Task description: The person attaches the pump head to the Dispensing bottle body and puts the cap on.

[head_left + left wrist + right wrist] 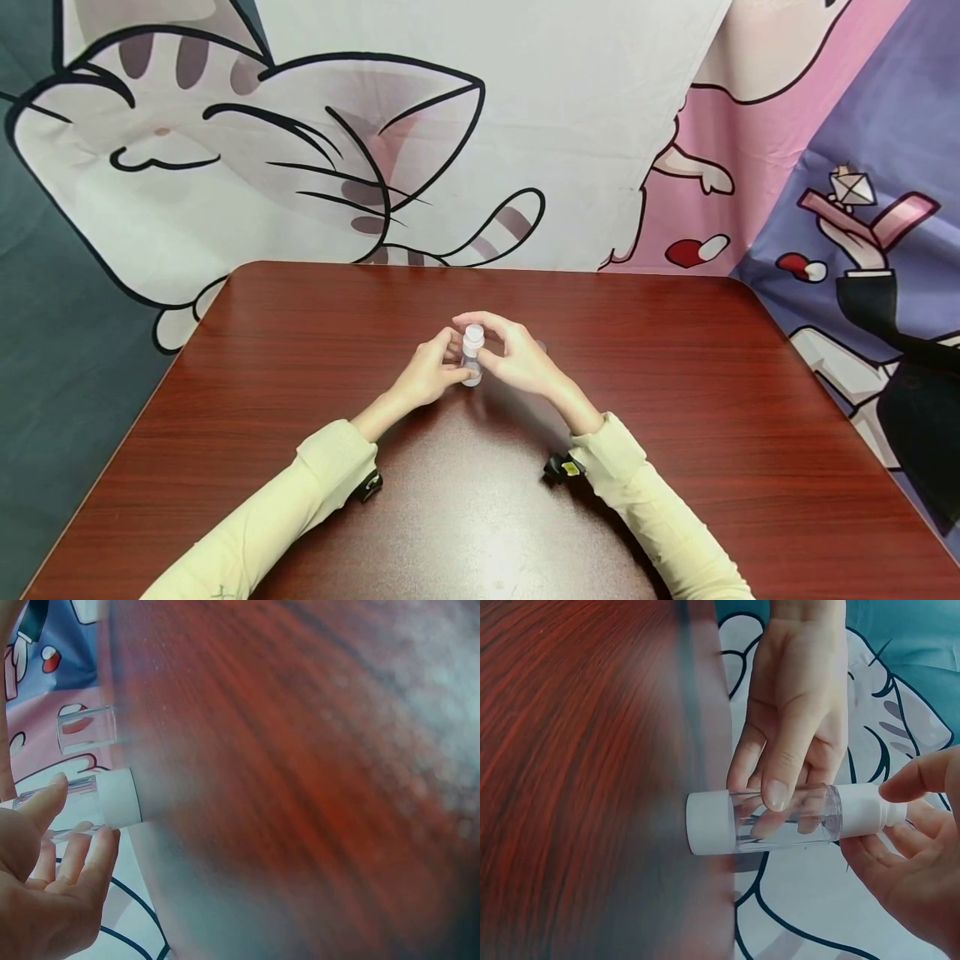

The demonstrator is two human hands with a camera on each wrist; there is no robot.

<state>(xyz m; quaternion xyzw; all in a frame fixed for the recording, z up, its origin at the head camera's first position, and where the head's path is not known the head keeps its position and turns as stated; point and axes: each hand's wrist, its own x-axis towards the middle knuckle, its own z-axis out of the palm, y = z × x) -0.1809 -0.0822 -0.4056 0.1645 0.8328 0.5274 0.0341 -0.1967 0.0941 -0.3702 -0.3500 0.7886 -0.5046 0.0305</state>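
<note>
A small pump bottle (472,363) stands upright on the table, with a clear body, a white base (711,823) and a white top (861,810). My left hand (430,367) holds the clear body between thumb and fingers, close above the base. From the other side my right hand (519,357) grips the white top, its thumb (922,778) on one side and its fingers on the other. In the left wrist view the left hand (64,877) hides part of the body, and the white base (120,798) shows past the fingertips.
A clear, hollow cap (86,729) stands on the table beyond the bottle, mostly hidden behind the right hand in the head view. The brown wooden table (300,333) ends at a printed cloth backdrop (585,125) with cartoon figures.
</note>
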